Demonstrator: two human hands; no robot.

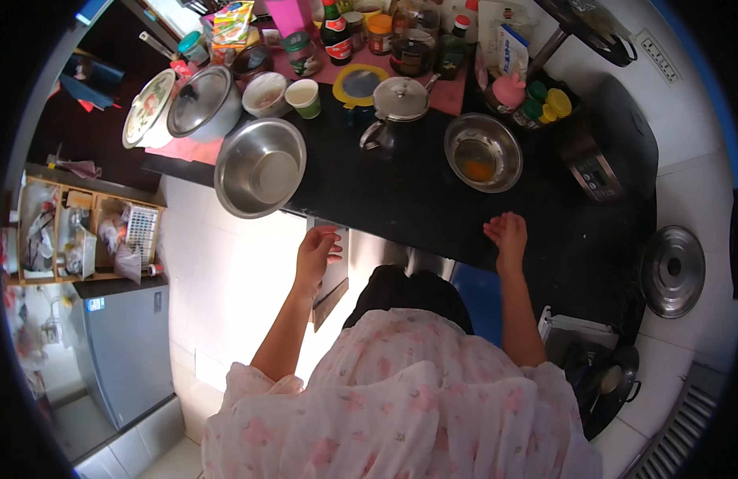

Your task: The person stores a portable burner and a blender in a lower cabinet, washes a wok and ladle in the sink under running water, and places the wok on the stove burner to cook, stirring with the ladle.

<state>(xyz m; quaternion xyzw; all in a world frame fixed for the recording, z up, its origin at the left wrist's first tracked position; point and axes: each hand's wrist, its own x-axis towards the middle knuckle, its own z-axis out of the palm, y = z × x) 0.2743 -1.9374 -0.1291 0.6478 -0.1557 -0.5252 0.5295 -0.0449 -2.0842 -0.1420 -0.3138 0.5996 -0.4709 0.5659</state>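
Note:
My left hand (321, 254) hovers before the counter's front edge with loosely curled fingers, holding nothing. Behind it shows a grey panel (339, 263) below the counter; whether they touch I cannot tell. A wide stainless steel basin (237, 179) stands up and to the left of that hand, its bare bottom showing. My right hand (508, 239) is over the black countertop (393, 203), fingers bent and apart, with nothing in it. Just beyond it sits a smaller steel bowl (453, 135) with orange-yellow liquid (480, 170), which looks like egg, in the bottom.
A lidded steel kettle (400, 99), a paper cup (304, 99) and a glass-lidded pot (204, 105) stand farther back. Behind them are several bottles and jars (379, 34). To the right are a dark rice cooker (620, 143), a steel lid (672, 272) and a wok (614, 389).

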